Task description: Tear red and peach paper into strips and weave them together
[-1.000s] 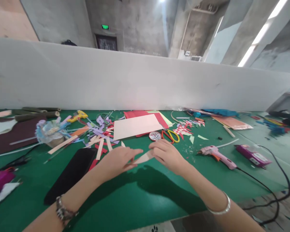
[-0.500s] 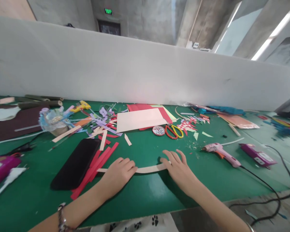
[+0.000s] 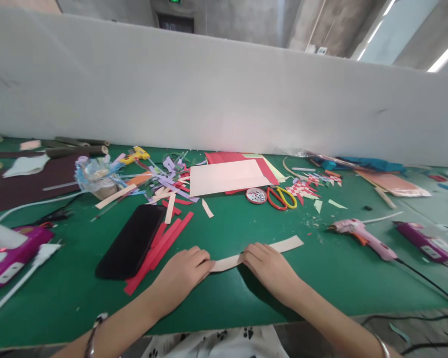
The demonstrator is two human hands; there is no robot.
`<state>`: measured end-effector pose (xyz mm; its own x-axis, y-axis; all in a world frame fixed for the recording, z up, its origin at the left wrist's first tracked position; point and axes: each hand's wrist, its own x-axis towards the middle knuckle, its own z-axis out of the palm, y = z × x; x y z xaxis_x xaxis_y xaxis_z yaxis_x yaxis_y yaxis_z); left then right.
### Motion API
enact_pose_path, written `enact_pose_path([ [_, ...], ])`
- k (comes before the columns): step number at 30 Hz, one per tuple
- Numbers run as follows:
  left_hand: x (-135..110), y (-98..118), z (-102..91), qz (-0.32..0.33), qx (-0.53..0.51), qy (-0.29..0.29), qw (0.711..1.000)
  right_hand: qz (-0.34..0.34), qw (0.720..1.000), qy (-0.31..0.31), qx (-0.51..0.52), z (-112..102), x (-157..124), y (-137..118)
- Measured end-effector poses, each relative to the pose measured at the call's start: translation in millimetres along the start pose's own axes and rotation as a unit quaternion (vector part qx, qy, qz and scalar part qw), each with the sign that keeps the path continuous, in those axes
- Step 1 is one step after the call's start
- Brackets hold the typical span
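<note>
A long beige paper strip (image 3: 283, 245) lies flat on the green table (image 3: 224, 298) near its front edge. My left hand (image 3: 184, 273) rests on the strip's left end with its fingers curled down on it. My right hand (image 3: 269, 266) presses on the strip's middle, fingers held together, a short gap from the left hand. The strip's right end sticks out free beyond my right hand.
A black phone (image 3: 131, 242) and red paper strips (image 3: 160, 248) lie left of my hands. Behind are a pink sheet (image 3: 229, 176), scissors (image 3: 281, 199) and paper scraps (image 3: 168, 184). A pink glue gun (image 3: 358, 231) with cable lies right. A white partition (image 3: 224, 89) closes off the back.
The strip was held up folded between both hands, then laid flat on the table. My right hand has slid left along it, baring the strip's right end.
</note>
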<state>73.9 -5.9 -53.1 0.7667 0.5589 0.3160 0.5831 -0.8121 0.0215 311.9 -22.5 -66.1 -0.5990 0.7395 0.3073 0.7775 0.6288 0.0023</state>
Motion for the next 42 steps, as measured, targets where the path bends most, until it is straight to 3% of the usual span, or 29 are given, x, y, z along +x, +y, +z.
enact_pose_path([
  [4, -12.5, -3.4, -2.6, 0.024, 0.030, 0.006, 0.999, 0.000, 1.000, -0.019, 0.019, -6.0, -1.1, -2.2],
  [8, -7.5, -1.0, -3.6, 0.011, 0.041, -0.013, 0.999, -0.025, 0.995, -0.030, 0.090, -7.7, 10.9, -11.3],
  [16, -8.9, 1.3, -8.5, -0.011, -0.010, 0.016, 1.000, -0.038, 0.992, -0.002, 0.119, -0.3, 21.7, -16.7],
  [21, -15.5, 5.1, -7.8, -0.064, -0.059, 0.030, 0.996, -0.026, 0.986, 0.003, 0.167, 3.2, 21.1, -19.4],
  [27, -16.2, 3.5, -4.7, -0.145, -0.141, 0.006, 0.979, 0.007, 0.988, -0.020, 0.153, 2.8, 28.5, -22.9],
  [33, -17.8, 0.5, -2.0, -0.176, -0.114, 0.018, 0.978, 0.016, 0.989, -0.050, 0.142, 3.1, 35.5, -23.4],
  [42, -19.9, 3.0, -1.1, -0.231, -0.087, -0.012, 0.969, 0.064, 0.991, -0.022, 0.119, 8.2, 34.7, -26.3],
])
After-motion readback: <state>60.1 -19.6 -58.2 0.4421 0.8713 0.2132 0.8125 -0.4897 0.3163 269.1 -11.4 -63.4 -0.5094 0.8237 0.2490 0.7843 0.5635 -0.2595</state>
